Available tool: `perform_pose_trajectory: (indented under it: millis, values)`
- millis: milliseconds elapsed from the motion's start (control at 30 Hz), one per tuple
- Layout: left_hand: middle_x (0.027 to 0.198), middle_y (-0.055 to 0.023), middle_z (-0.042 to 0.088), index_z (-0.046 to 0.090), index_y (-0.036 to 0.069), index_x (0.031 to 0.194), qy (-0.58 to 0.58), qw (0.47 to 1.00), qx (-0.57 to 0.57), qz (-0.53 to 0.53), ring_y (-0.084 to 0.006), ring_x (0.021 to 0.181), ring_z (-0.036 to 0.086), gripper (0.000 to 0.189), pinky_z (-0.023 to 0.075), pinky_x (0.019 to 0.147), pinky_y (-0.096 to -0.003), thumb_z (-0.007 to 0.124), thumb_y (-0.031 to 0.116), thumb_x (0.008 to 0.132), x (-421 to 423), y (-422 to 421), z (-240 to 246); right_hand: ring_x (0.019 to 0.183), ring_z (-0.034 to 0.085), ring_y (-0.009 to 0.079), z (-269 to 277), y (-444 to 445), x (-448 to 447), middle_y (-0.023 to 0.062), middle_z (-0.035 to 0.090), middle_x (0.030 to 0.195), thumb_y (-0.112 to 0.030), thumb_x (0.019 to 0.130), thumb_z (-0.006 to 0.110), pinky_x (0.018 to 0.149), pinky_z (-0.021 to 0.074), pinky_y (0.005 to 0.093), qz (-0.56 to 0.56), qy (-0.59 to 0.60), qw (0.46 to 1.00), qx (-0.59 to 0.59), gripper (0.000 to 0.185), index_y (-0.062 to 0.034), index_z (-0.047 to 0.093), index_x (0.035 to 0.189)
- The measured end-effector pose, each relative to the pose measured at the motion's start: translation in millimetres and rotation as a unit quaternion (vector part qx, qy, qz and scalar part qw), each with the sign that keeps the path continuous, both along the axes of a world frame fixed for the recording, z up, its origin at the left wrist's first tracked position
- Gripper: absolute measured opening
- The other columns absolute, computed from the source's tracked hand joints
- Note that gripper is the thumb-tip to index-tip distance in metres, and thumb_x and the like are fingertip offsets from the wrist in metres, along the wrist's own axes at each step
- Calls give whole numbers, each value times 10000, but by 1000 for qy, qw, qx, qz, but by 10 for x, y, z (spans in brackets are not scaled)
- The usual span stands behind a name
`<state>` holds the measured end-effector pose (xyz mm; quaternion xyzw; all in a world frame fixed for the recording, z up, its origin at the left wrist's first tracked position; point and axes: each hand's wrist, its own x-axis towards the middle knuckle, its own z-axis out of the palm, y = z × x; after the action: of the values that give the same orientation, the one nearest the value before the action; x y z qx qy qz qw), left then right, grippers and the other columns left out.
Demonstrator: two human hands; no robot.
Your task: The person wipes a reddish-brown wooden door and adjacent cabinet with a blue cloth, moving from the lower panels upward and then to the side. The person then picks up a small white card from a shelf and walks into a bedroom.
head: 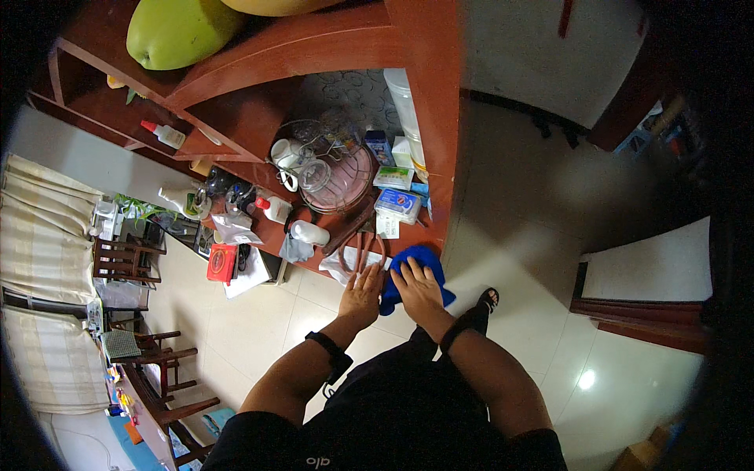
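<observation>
A bright blue cloth (436, 268) lies bunched on the right end of the reddish wooden cabinet counter (433, 235), partly over its front edge. My right hand (420, 288) rests flat on the cloth, fingers spread. Just left of the cloth, my left hand (360, 299) lies palm down at the counter's edge, its fingertips by brown loop-shaped handles (361, 250) and a white sheet (337, 265). Whether the left fingers press on the sheet cannot be told. Behind the hands are a printed paper slip (387, 226) and a clear box with a blue label (397, 204).
A wire rack (336, 206) with glasses and cups stands farther back. Left of it are a white bottle (310, 233), a red-capped bottle (275, 209) and a grey cloth (296, 249). A red box (222, 263) lies beyond. Green fruit (177, 32) sits on the upper shelf.
</observation>
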<state>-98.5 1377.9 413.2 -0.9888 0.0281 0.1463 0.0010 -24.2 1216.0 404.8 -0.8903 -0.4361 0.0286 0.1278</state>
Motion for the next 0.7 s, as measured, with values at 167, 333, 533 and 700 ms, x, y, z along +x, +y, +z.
perform_pose_trajectory:
  millis: [167, 333, 533, 700]
  values:
    - [1507, -152, 167, 255, -35, 1403, 6, 999, -26, 21, -276, 1383, 202, 699, 213, 1116, -411, 514, 185, 793, -8, 2, -25, 1392, 180, 258, 74, 272, 421, 45, 364, 1444, -133, 856, 462, 1124, 104, 490, -60, 96, 993, -42, 525, -202, 414, 1374]
    - [1509, -132, 180, 280, -15, 1401, -1, 999, -17, 31, -265, 1376, 227, 625, 234, 1105, -409, 452, 160, 827, -18, -17, -39, 1350, 271, 260, 17, 127, 295, 54, 420, 1389, -149, 862, 485, 1069, 247, 476, -43, 72, 996, -27, 467, -189, 461, 1326]
    - [1507, -138, 183, 282, 9, 1409, 4, 999, -37, 37, -272, 1375, 235, 605, 232, 1102, -418, 435, 153, 841, 0, -28, -12, 1239, 396, 274, -131, -350, -208, 33, 483, 1290, -103, 699, 679, 984, 355, 442, -7, 76, 996, 51, 551, -199, 541, 1223]
    - [1510, -151, 164, 266, 19, 1417, 32, 999, -1, 34, -322, 1383, 203, 635, 193, 1115, -450, 457, 177, 832, 57, -92, 100, 1194, 431, 293, -286, -735, -349, 50, 499, 1243, 21, 662, 625, 964, 416, 395, -101, 203, 968, 105, 569, -212, 557, 1176]
